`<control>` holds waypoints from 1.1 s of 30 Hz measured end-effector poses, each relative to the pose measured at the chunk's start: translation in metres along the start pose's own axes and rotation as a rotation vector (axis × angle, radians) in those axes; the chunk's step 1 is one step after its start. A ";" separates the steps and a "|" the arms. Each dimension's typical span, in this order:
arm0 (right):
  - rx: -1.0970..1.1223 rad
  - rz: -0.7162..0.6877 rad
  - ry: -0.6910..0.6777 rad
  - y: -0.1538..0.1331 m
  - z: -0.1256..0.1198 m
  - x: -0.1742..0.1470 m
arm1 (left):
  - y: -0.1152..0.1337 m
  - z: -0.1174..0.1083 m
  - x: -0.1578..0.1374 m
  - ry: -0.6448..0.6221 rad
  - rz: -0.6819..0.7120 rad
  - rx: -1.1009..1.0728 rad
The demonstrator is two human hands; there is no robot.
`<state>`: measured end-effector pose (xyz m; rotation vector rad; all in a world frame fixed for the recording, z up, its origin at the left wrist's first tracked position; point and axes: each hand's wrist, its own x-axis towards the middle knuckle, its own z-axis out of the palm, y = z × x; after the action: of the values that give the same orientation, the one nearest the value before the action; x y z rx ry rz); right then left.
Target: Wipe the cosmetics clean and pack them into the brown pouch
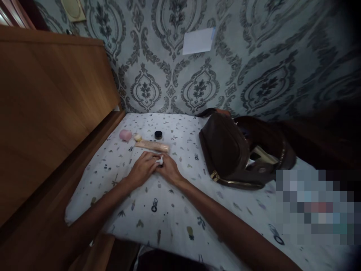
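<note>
Both hands meet over a small white item [160, 160], the left hand [143, 169] and the right hand [169, 171] pinching it between their fingertips; what it is stays too small to tell. It sits on the patterned sheet [169, 210], toward the far left part of the surface and just short of a row of things nearer the far edge: a beige tube [152, 146] lying flat, a small pale ball [137, 137], a pink round piece [125, 135] and a black-capped jar [158, 134]. An open brown bag [225, 150] rests toward the right edge. Those four things lie out of the bag; the white item is in hand, not set down.
</note>
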<state>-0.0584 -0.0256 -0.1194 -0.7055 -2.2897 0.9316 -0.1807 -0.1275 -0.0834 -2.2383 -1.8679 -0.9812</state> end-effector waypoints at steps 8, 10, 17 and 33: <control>0.010 -0.003 -0.012 0.000 -0.001 0.002 | -0.024 0.004 0.004 0.094 -0.390 -0.160; 0.006 0.020 -0.023 -0.001 -0.002 0.001 | -0.026 0.002 0.000 0.109 -0.458 -0.183; -0.002 0.018 -0.062 -0.008 -0.007 -0.001 | -0.009 -0.003 -0.024 0.017 -0.372 -0.043; 0.004 -0.011 -0.082 -0.010 -0.008 -0.003 | 0.009 -0.026 -0.043 -0.040 -0.083 0.057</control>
<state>-0.0535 -0.0303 -0.1083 -0.6634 -2.3602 0.9768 -0.1867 -0.1779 -0.0811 -2.1805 -1.9936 -0.8890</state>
